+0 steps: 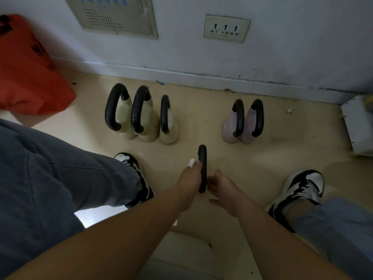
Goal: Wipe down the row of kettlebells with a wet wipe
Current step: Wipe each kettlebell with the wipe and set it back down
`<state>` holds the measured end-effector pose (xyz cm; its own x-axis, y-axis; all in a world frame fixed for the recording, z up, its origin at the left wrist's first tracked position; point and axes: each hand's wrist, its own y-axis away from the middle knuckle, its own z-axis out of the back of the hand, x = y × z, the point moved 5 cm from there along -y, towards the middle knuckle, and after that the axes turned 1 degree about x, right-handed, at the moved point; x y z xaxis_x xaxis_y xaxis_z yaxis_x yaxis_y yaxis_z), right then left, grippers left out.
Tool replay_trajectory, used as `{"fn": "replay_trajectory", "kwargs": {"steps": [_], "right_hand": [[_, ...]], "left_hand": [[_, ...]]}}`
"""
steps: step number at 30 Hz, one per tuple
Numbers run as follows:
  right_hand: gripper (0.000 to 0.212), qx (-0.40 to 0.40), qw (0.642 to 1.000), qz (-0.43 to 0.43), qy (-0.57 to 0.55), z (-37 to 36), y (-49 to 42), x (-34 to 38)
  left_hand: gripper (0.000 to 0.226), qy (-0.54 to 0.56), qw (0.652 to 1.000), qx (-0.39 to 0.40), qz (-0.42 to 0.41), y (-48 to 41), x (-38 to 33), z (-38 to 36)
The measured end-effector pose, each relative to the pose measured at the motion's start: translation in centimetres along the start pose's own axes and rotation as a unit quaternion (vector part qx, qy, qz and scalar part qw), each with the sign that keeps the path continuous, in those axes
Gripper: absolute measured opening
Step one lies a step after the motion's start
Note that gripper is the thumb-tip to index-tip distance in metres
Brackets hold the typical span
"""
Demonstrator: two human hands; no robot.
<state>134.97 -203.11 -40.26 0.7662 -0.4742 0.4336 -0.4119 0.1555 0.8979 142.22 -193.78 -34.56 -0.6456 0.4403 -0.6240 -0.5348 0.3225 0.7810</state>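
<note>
Three cream kettlebells [148,122] with black handles stand in a row on the floor by the wall, and two lilac kettlebells [242,126] stand to their right. A gap lies between the two groups. In front of that gap, a sixth kettlebell's black handle [202,158] shows between my hands; its body is hidden. My left hand [190,176] presses a white wet wipe [191,162] against the left side of this handle. My right hand [224,188] holds the handle's near end from the right, fingers curled.
An orange bag [30,71] lies at the left by the wall. A white box [359,122] sits at the right edge. My two black-and-white shoes [133,168] [298,188] flank my hands. A wall socket [226,28] is above the skirting.
</note>
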Motion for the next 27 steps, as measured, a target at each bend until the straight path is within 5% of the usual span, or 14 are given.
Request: {"fn": "replay_trajectory", "kwargs": {"steps": [3,10,13,17,19,22,27], "right_hand": [[0.058,0.005,1.0,-0.001,0.001,-0.1,-0.2,0.1],[0.06,-0.017,1.0,-0.021,-0.008,0.9,-1.6,0.1],[0.063,-0.023,0.999,-0.03,-0.012,0.8,-1.7,0.2],[0.059,-0.152,0.988,0.016,-0.009,2.3,-1.6,1.5],[0.054,-0.203,0.976,0.066,-0.048,3.4,-1.0,2.8],[0.056,-0.137,0.977,0.114,-0.119,4.2,0.5,5.6],[0.065,0.115,0.981,0.119,-0.103,2.8,3.4,8.0]], "left_hand": [[0.052,-0.049,0.998,0.039,-0.002,1.3,1.3,-0.2],[0.044,0.041,0.999,-0.015,-0.005,-0.5,0.4,-0.7],[0.042,-0.03,0.999,-0.004,-0.027,0.7,1.9,-1.1],[0.049,-0.046,0.992,-0.116,-0.011,1.6,0.8,-0.7],[0.048,-0.07,0.985,-0.142,-0.068,0.7,-2.9,0.7],[0.02,0.027,0.99,-0.069,-0.124,-0.5,-6.7,2.0],[0.034,0.177,0.972,0.156,0.003,-0.4,-5.8,-0.2]]}}
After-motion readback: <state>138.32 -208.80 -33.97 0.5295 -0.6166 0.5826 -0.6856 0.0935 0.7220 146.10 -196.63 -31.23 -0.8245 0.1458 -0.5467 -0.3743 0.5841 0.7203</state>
